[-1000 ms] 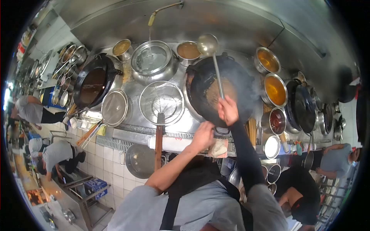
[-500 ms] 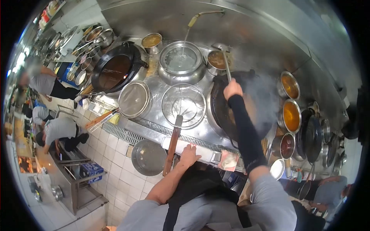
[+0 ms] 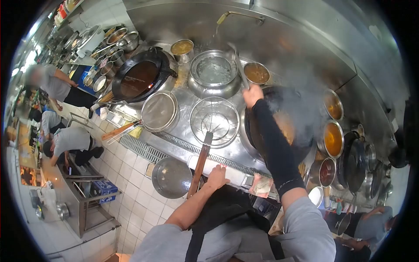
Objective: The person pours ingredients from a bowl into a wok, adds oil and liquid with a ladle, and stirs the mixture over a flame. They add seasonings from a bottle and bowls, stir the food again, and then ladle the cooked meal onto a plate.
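My right hand point(image 3: 253, 95) grips the handle of a metal ladle point(image 3: 240, 69), left of the smoking wok point(image 3: 301, 150). The ladle slants up past the right rim of a big steel pot of water point(image 3: 214, 72); its head is blurred near the tap. Orange-brown contents point(image 3: 285, 126) show in the wok, partly behind my forearm. Lower down, my left hand point(image 3: 217, 177) rests on the white front edge point(image 3: 235, 174) of the stove, fingers apart and holding nothing I can see. Beside it lies the wooden handle of a wire strainer point(image 3: 214, 120).
A second wok point(image 3: 139, 78) of dark liquid sits left, near a mesh strainer point(image 3: 158, 111). Pots of orange liquid point(image 3: 333, 139) stand right. A tap point(image 3: 222, 18) drips above the water pot. An empty pan point(image 3: 171, 177) is below the stove front. Several co-workers point(image 3: 72, 142) are around.
My right hand has moved left and slightly up from the wok, swinging the ladle toward the water pot. The view has shifted slightly. My left hand stays on the edge.
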Available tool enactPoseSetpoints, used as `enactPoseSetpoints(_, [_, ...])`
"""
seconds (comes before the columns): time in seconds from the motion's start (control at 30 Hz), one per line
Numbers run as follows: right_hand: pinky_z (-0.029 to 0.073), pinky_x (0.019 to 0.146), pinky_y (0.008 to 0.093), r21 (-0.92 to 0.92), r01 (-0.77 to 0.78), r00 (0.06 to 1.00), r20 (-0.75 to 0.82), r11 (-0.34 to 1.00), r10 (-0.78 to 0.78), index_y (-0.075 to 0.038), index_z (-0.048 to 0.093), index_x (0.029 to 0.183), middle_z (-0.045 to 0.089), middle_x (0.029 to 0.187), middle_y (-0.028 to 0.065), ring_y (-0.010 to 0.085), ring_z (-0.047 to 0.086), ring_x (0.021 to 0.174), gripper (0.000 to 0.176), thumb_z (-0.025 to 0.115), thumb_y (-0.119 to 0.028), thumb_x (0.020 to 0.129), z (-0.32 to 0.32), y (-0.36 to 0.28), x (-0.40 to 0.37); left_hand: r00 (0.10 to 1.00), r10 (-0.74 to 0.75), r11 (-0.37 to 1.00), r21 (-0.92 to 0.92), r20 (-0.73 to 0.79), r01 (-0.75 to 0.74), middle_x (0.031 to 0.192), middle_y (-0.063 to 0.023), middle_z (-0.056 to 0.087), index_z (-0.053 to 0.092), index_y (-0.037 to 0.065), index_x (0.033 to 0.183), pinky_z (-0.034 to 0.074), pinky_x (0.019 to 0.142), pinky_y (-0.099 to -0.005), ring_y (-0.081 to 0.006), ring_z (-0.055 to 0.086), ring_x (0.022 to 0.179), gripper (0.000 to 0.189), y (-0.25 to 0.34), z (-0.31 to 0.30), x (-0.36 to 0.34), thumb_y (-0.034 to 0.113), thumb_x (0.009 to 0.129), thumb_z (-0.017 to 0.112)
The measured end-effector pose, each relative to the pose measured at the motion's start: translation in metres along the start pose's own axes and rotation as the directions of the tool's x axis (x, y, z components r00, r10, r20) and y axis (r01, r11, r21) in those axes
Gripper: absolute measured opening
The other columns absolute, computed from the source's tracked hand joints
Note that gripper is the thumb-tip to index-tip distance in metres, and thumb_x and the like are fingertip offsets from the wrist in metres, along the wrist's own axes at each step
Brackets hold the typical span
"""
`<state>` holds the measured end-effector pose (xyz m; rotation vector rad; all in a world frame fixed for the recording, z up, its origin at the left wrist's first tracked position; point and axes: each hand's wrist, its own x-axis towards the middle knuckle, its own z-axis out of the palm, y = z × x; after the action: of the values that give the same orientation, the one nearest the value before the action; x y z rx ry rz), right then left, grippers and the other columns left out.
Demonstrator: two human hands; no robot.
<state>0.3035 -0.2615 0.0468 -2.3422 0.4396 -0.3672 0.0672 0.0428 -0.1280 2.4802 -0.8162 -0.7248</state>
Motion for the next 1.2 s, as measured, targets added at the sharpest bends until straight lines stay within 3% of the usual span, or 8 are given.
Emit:
enactPoseSetpoints(0.1, [0.057, 0.063, 0.0411, 0.294, -0.337, 0.933, 0.234, 0.895, 0.274, 0.007, 0.070, 0.101, 0.069, 0.076, 0.0194, 0.0299, 0.071, 0.071, 0.025, 0.063, -0.016, 0.094, 0.058, 0.038, -0.011, 1.000, 0.002, 1.000, -0.003, -0.015, -0.002, 0.123, -0.0272, 0.059, 0.063, -0.005, 0.121, 0.052, 0.099, -0.0507, -0.0451, 0.060, 0.117, 0.064, 0.000, 0.002, 0.001, 0.038, 0.079, 0.087])
enactPoseSetpoints(0.17, [0.056, 0.058, 0.0355, 0.656, -0.686, 0.727, 0.627, 0.314, 0.279, 0.007, 0.064, 0.105, 0.066, 0.078, 0.0139, 0.0236, 0.066, 0.067, 0.018, 0.060, -0.008, 0.097, 0.045, 0.021, -0.027, 1.000, -0.018, 1.000, -0.005, 0.024, 0.018, 0.126, -0.0273, 0.057, 0.062, -0.005, 0.123, 0.052, 0.101, -0.0502, -0.0449, 0.059, 0.119, 0.066, 0.002, -0.001, 0.000, 0.037, 0.079, 0.088])
enactPoseSetpoints(0.27, [0.045, 0.049, 0.0206, 0.454, -0.686, 0.600, 0.795, -0.568, -0.090, 0.010, 0.051, 0.115, 0.052, 0.076, 0.0027, 0.0089, 0.052, 0.060, 0.022, 0.061, -0.002, 0.100, 0.009, 0.015, -0.037, 0.994, -0.045, 0.999, 0.002, 0.102, 0.045, 0.132, -0.0278, 0.056, 0.060, -0.005, 0.128, 0.052, 0.103, -0.0494, -0.0443, 0.059, 0.121, 0.069, 0.007, -0.009, 0.000, 0.036, 0.079, 0.088])
enactPoseSetpoints(0.7, [0.042, 0.043, 0.0217, 0.405, -0.408, 0.871, 0.441, -0.818, -0.216, 0.014, 0.034, 0.145, 0.045, 0.080, 0.0015, 0.0083, 0.044, 0.052, 0.051, 0.050, -0.019, 0.110, -0.120, 0.043, -0.004, 0.994, 0.068, 0.996, 0.048, 0.082, -0.072, 0.120, -0.0294, 0.063, 0.062, -0.007, 0.125, 0.053, 0.098, -0.0494, -0.0460, 0.064, 0.112, 0.071, 0.005, -0.007, 0.007, 0.038, 0.077, 0.089])
enactPoseSetpoints(0.77, [0.040, 0.041, 0.0230, 0.622, -0.478, 0.831, 0.550, -0.620, -0.089, 0.012, 0.048, 0.125, 0.052, 0.080, 0.0036, 0.0087, 0.046, 0.051, 0.040, 0.048, -0.025, 0.111, -0.129, 0.058, -0.015, 0.991, 0.062, 0.994, 0.080, 0.116, -0.071, 0.122, -0.0301, 0.063, 0.062, -0.007, 0.126, 0.053, 0.099, -0.0494, -0.0458, 0.064, 0.113, 0.072, 0.004, -0.006, 0.011, 0.039, 0.077, 0.089])
enactPoseSetpoints(0.83, [0.040, 0.039, 0.0295, 0.895, -0.443, 0.860, 0.409, 0.049, 0.304, 0.005, 0.055, 0.098, 0.054, 0.072, 0.0059, 0.0128, 0.046, 0.047, 0.035, 0.048, -0.026, 0.110, -0.126, 0.057, -0.048, 0.988, 0.061, 0.993, 0.091, 0.144, -0.074, 0.124, -0.0311, 0.063, 0.062, -0.007, 0.125, 0.053, 0.100, -0.0484, -0.0460, 0.063, 0.116, 0.073, 0.002, -0.004, 0.013, 0.041, 0.077, 0.089])
enactPoseSetpoints(0.97, [0.053, 0.069, 0.0558, 0.210, -0.181, 0.946, -0.231, 0.961, 0.228, 0.005, 0.061, 0.101, 0.067, 0.078, 0.0275, 0.0472, 0.067, 0.071, 0.027, 0.057, -0.022, 0.099, -0.114, 0.087, -0.160, 0.980, 0.102, 0.984, 0.126, 0.173, -0.125, 0.125, -0.0321, 0.063, 0.063, -0.008, 0.122, 0.053, 0.101, -0.0477, -0.0469, 0.063, 0.117, 0.068, -0.013, 0.008, 0.021, 0.038, 0.077, 0.088])
enactPoseSetpoints(1.2, [0.050, 0.078, 0.0603, 0.055, -0.361, 0.927, -0.084, 0.931, 0.364, 0.001, 0.053, 0.120, 0.067, 0.085, 0.0326, 0.0527, 0.066, 0.086, 0.032, 0.062, -0.013, 0.093, -0.140, 0.124, -0.403, 0.929, 0.077, 0.983, 0.129, 0.361, -0.132, 0.107, -0.0342, 0.071, 0.065, -0.008, 0.109, 0.055, 0.095, -0.0506, -0.0481, 0.068, 0.109, 0.042, 0.049, -0.006, 0.016, 0.025, 0.084, 0.073])
